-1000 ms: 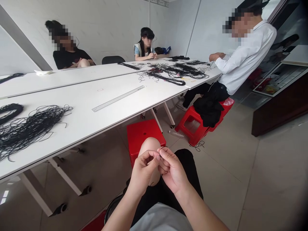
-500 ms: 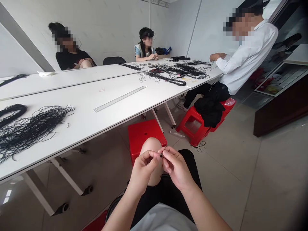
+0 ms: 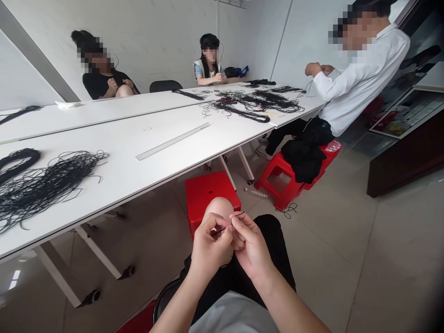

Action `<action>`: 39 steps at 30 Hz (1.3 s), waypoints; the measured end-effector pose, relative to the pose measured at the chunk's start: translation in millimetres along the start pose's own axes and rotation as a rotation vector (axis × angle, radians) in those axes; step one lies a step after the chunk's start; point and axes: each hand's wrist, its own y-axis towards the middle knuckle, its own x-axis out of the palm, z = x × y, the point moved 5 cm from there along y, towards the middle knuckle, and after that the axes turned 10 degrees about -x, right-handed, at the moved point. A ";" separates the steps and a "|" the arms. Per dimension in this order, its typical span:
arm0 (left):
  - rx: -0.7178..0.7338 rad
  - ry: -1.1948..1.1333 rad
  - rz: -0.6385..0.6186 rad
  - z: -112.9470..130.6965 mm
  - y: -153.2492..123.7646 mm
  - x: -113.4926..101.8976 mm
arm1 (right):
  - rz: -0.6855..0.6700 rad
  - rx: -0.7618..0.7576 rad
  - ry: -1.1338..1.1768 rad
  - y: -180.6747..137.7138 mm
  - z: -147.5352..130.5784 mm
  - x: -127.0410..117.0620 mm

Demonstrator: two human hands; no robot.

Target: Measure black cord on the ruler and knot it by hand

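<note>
Above my lap, my left hand (image 3: 211, 238) pinches a thin black cord (image 3: 238, 214) between thumb and forefinger. My right hand (image 3: 251, 243) is closed on the same cord, its fingertips touching those of my left. A short end of cord sticks out above the right fingers, and another dark stretch shows inside the left grip. Most of the cord between the fingers is hidden. Just behind the hands is my bare knee (image 3: 219, 208).
On the white table (image 3: 114, 127) lie a loose pile of black cords (image 3: 52, 185), a clear ruler (image 3: 173, 142) and more black cord bundles (image 3: 263, 101). A red stool (image 3: 208, 187) stands beyond my knee. Three people sit around the table; one in a white shirt (image 3: 364, 78) is at right.
My fingers have shifted on the cord; the small dark knot between them is now covered. A dark stretch of cord now shows inside my left grip.
</note>
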 end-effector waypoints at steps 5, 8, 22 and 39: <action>0.363 0.409 0.266 10.0 -8.3 -2.0 | 0.112 0.065 0.090 -0.3 6.3 -0.8; 0.384 0.428 0.246 9.8 -6.7 -1.1 | 0.129 0.100 0.118 0.0 6.7 -2.6; -0.315 -0.407 -0.210 -7.4 4.3 2.6 | -0.135 0.008 -0.215 1.9 -19.6 3.3; -0.295 -0.340 -0.227 -6.5 3.4 7.0 | -0.075 -0.081 -0.172 2.2 -16.9 0.4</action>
